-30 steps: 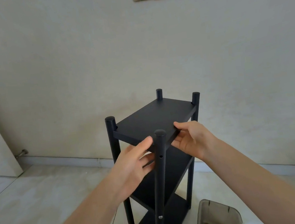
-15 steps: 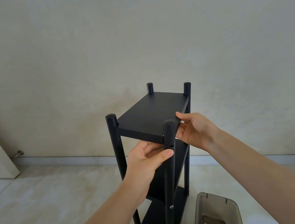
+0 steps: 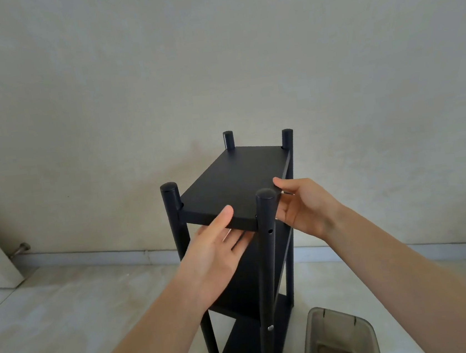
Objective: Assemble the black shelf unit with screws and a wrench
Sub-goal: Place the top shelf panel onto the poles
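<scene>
The left hand [image 3: 218,253] reached up from below with its palm turned upward, fingers straight and slid under the front edge of the top shelf [image 3: 235,182], thumb lying on that edge. The right hand [image 3: 302,209] came in from the right, its thumb on top of the shelf's near right corner and its fingers curled beneath, pinching the board just behind the front right post [image 3: 267,245]. An empty screw hole [image 3: 270,231] showed in that post below the shelf, and a screw [image 3: 270,328] sat lower down. The black shelf unit [image 3: 236,263] stood upright on a pale tiled floor [image 3: 68,325] close to a plain wall [image 3: 213,62]. A grey plastic tray [image 3: 340,338] lay on the floor beside its base, to the right.
</scene>
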